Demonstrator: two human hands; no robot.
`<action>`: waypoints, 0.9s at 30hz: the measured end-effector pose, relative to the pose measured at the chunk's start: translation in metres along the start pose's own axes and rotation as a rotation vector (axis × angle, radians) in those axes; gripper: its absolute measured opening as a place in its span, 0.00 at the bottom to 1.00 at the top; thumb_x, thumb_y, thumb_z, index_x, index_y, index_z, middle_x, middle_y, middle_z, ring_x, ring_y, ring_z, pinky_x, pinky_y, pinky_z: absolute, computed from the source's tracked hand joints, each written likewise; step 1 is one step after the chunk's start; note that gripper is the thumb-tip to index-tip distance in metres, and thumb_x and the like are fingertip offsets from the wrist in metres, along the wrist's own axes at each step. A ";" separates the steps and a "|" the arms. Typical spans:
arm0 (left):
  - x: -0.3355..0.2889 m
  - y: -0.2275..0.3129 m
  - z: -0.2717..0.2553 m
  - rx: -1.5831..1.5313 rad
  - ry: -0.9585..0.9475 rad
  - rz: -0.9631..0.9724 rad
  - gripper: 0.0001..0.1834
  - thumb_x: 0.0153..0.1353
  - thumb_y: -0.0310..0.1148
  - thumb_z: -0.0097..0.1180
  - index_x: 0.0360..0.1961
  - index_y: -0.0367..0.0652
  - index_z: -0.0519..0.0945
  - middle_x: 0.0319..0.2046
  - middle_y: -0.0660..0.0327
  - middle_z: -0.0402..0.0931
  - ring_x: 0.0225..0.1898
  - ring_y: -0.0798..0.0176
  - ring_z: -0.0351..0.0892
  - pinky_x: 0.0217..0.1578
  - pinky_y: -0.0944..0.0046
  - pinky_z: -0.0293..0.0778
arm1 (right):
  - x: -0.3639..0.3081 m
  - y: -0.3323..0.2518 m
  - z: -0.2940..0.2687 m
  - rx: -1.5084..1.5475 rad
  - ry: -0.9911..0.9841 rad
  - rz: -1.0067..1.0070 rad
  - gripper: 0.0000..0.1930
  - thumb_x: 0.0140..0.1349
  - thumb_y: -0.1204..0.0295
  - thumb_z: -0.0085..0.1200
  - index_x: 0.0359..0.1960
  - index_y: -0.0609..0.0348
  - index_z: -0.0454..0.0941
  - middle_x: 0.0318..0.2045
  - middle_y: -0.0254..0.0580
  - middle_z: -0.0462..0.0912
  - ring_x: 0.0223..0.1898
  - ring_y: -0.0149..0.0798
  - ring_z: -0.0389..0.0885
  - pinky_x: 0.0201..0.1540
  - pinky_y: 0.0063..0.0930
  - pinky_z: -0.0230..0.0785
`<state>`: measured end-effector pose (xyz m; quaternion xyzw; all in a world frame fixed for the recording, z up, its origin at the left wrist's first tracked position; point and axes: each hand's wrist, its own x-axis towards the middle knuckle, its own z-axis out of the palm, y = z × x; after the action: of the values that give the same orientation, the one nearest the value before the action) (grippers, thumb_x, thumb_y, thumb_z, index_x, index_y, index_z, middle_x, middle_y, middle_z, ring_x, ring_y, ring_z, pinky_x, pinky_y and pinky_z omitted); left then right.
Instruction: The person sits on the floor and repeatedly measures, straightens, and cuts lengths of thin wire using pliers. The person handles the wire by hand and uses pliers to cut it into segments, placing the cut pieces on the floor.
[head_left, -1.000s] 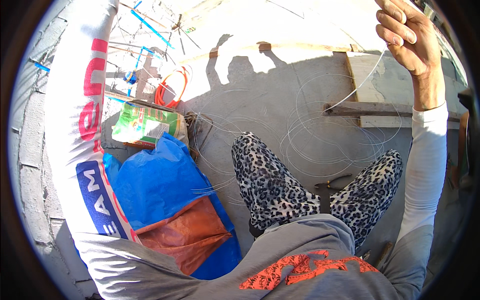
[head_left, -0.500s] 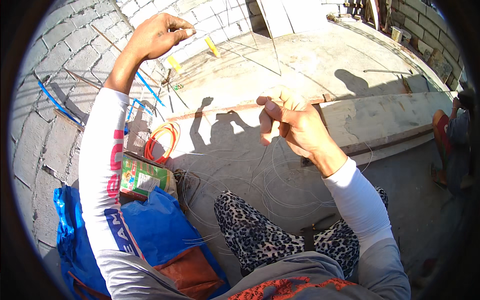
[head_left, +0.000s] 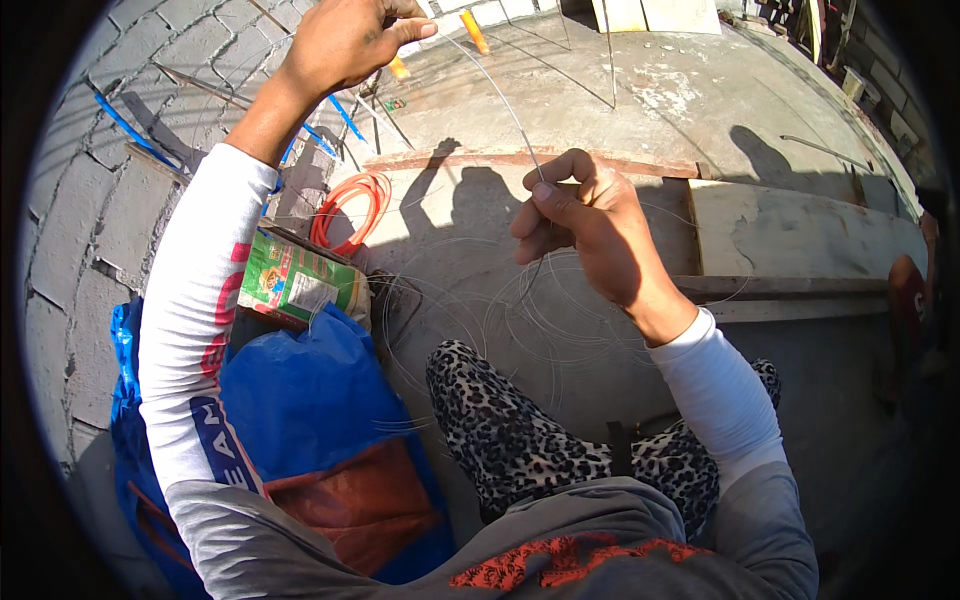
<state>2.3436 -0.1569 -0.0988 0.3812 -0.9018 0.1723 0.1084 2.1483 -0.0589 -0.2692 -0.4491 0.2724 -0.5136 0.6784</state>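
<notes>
A thin metal wire (head_left: 503,98) runs between my two raised hands. My left hand (head_left: 352,45), high at the upper left, pinches one part of it between thumb and forefinger. Lower and to the right, my right hand (head_left: 590,222) is closed on the same wire, with the thumb pressed against the curled fingers. Below the right hand the wire carries on downward toward loose wire coils (head_left: 560,315) spread in wide loops over the concrete floor in front of my knees. Where the wire's far end lies, I cannot tell.
An orange coiled hose (head_left: 378,215), a green-and-white bag (head_left: 300,283) and a blue tarp (head_left: 300,385) lie at my left, by the block wall (head_left: 95,300). Wooden boards (head_left: 800,235) rest on the right. Another person (head_left: 908,300) is partly visible at the right edge.
My view has tilted down and shifted left a little. The right hand has risen and its fingers have closed further. The wire between the hands now shows clearly as a curved line.
</notes>
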 end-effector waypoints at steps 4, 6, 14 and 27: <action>0.013 0.007 0.029 -0.048 0.186 -0.416 0.16 0.57 0.41 0.61 0.33 0.35 0.83 0.24 0.56 0.81 0.27 0.67 0.78 0.32 0.65 0.72 | 0.016 0.010 0.013 0.137 0.006 -0.096 0.06 0.67 0.75 0.45 0.38 0.66 0.69 0.27 0.48 0.81 0.24 0.36 0.83 0.30 0.25 0.76; 0.012 0.002 0.036 -0.152 0.240 -0.502 0.15 0.56 0.38 0.61 0.33 0.34 0.83 0.24 0.58 0.81 0.27 0.69 0.77 0.31 0.66 0.71 | 0.028 0.026 0.028 0.202 0.012 -0.036 0.04 0.66 0.76 0.45 0.37 0.66 0.69 0.28 0.48 0.82 0.27 0.35 0.83 0.30 0.25 0.76; -0.036 0.012 0.077 -1.026 0.460 -1.067 0.06 0.61 0.26 0.52 0.34 0.31 0.74 0.27 0.56 0.76 0.24 0.61 0.81 0.21 0.67 0.75 | 0.039 0.117 0.083 -0.102 0.015 -0.184 0.02 0.63 0.77 0.50 0.32 0.62 0.72 0.24 0.36 0.77 0.23 0.23 0.70 0.27 0.22 0.64; -0.079 0.059 0.137 -1.775 0.166 -1.234 0.17 0.69 0.40 0.41 0.41 0.34 0.73 0.30 0.52 0.77 0.31 0.48 0.81 0.37 0.49 0.80 | -0.020 0.162 0.003 -0.760 0.254 -0.589 0.13 0.64 0.76 0.48 0.50 0.61 0.74 0.31 0.40 0.80 0.29 0.31 0.79 0.35 0.27 0.71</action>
<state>2.3458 -0.1207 -0.2635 0.5418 -0.3475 -0.6007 0.4742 2.2172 -0.0282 -0.4138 -0.6565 0.3825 -0.5984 0.2543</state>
